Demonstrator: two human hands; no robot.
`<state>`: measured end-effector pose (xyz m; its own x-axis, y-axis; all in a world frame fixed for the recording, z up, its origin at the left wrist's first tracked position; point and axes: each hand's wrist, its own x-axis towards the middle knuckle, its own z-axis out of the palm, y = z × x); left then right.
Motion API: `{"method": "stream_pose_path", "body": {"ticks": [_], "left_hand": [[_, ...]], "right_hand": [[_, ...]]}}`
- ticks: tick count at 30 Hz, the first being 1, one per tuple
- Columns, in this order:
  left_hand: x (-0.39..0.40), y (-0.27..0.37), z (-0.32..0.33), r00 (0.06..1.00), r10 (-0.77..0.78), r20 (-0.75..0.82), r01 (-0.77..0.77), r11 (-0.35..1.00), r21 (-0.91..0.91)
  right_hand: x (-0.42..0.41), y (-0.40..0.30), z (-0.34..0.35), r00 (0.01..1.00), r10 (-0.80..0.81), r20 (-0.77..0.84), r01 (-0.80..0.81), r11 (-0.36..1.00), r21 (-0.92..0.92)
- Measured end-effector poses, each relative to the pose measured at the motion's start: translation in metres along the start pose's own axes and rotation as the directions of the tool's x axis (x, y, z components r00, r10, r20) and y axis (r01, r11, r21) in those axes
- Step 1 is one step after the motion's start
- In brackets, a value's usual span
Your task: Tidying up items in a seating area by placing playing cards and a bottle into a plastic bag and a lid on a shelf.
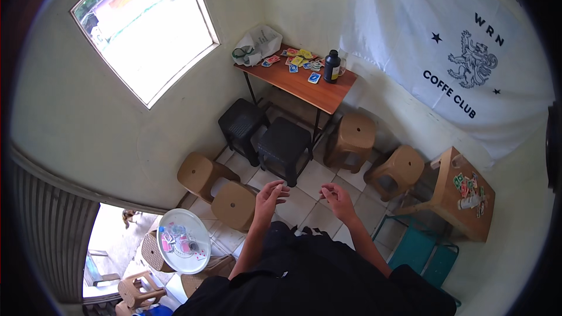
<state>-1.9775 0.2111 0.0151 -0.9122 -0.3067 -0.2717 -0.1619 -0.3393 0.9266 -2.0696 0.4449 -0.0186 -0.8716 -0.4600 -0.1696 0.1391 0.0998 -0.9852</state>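
Observation:
My left hand (271, 196) is raised in front of my body, its fingers loosely bent and nothing in them. To its right, my right hand (337, 199) hovers at about the same height, also bare, with the fingers slightly curled. A gap separates the two hands, and floor tiles (300, 204) show between them. Nearest to the left hand in the picture is a brown plastic stool (235, 210). Beyond both hands stands a black plastic stool (285, 140) beside another black stool (243, 118). Neither hand appears to touch anything.
A wooden table (290, 85) by the wall holds scattered playing cards (303, 57), a dark bottle (332, 66) and a bag (259, 44). Several brown stools stand around. A round white table (169, 256), a teal chair (412, 245) and a wooden table (478, 224) flank me.

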Motion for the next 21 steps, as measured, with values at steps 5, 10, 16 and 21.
{"method": "stream_pose_path", "body": {"ticks": [5, 10, 16, 21], "left_hand": [[0.015, -0.004, -0.009, 0.997, -0.037, -0.066, 0.035, 0.999, -0.032], [0.043, 0.011, -0.026, 0.994, 0.016, -0.109, -0.016, 1.0, 0.003], [0.075, 0.045, -0.047, 0.986, 0.08, -0.147, -0.081, 0.997, 0.001], [0.09, 0.056, -0.075, 0.978, 0.096, -0.185, -0.1, 0.995, -0.012]], "right_hand": [[0.034, -0.006, -0.003, 1.0, -0.012, 0.027, 0.012, 1.0, -0.01], [0.073, -0.017, 0.011, 0.997, -0.039, 0.065, 0.038, 0.999, 0.004], [0.113, -0.04, 0.043, 0.992, -0.016, 0.127, 0.023, 0.998, -0.055], [0.15, -0.042, 0.075, 0.984, -0.01, 0.18, 0.014, 1.0, -0.017]]}}
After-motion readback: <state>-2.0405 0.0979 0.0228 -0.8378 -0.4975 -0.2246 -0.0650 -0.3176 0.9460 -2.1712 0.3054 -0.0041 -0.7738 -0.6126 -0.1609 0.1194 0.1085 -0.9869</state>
